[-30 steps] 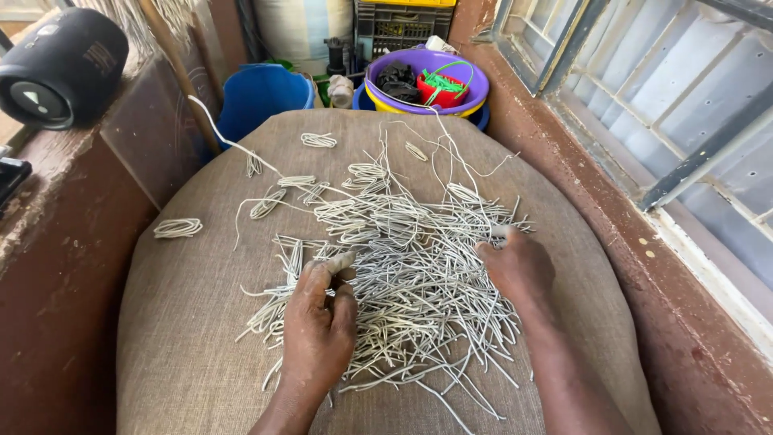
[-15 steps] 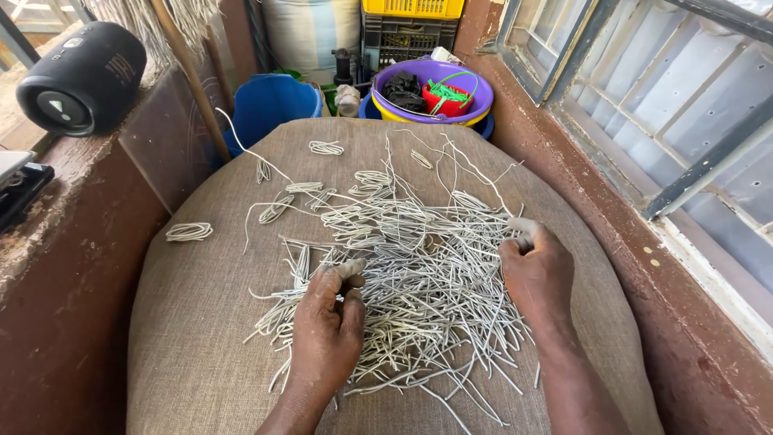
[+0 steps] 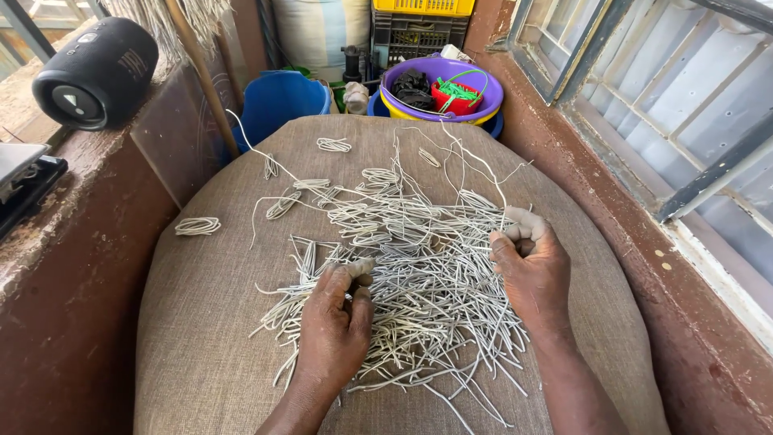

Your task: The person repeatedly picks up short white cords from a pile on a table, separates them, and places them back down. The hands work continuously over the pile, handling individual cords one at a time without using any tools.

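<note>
A loose pile of pale grey cord strands (image 3: 419, 258) lies spread over a rounded burlap sack (image 3: 201, 346). My left hand (image 3: 336, 322) rests on the pile's near left side, thumb and fingers pinched on a few strands. My right hand (image 3: 527, 270) sits at the pile's right edge, fingers curled around a long strand that runs up and away from it. Small coiled loops of cord (image 3: 197, 226) lie apart on the sack to the left, with another coiled loop (image 3: 333, 145) near the far edge.
A black cylindrical speaker (image 3: 95, 74) sits on the brown ledge at left, with a dark flat device (image 3: 24, 181) below it. Beyond the sack stand a blue bucket (image 3: 278, 101) and a purple basin (image 3: 443, 84) holding a red bowl. A barred window (image 3: 684, 121) runs along the right.
My right hand has moved nearer along the pile's right edge and closed on a strand. The left hand has shifted slightly, still pinching strands. The view has tilted down a little.
</note>
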